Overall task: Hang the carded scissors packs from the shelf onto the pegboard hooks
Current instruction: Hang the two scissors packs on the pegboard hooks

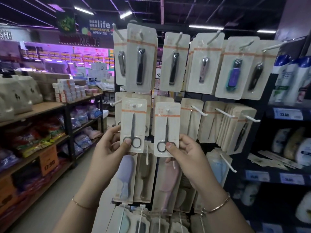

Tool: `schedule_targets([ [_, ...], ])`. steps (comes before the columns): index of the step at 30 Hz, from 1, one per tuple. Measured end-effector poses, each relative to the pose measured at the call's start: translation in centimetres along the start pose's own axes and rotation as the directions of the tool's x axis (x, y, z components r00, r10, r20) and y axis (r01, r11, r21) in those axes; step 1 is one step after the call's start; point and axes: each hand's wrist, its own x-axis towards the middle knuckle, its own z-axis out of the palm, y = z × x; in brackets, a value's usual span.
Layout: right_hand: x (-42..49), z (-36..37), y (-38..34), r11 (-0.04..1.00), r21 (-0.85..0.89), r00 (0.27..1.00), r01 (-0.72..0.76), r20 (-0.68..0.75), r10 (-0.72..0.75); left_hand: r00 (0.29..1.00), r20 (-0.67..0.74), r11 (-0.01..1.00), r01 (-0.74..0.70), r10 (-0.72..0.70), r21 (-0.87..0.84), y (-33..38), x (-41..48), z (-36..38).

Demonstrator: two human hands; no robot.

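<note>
Two carded scissors packs are held up against the pegboard's middle row. My left hand (109,147) grips the bottom of the left scissors pack (133,118), thumb over the black handle loops. My right hand (185,153) grips the bottom of the right scissors pack (167,125) the same way. A white hook tip (134,106) shows through the left card's hole, and another hook tip (167,110) shows through the right card's hole. More beige cards hang behind both packs.
Nail clipper cards (139,58) fill the row above. Cards on long white hooks (223,112) hang to the right, and brush packs (124,175) below. Bottles (286,78) stand on the right shelf. A goods shelf (33,132) and the aisle floor lie left.
</note>
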Motion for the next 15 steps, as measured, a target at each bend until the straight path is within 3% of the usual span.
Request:
schedule_targets([
  [15,4.4,0.5,1.6,0.993,0.012,0.990,-0.114,-0.082,0.114,0.997,0.004,0.997,0.078,-0.078,0.004,-1.3,4.6,2.1],
])
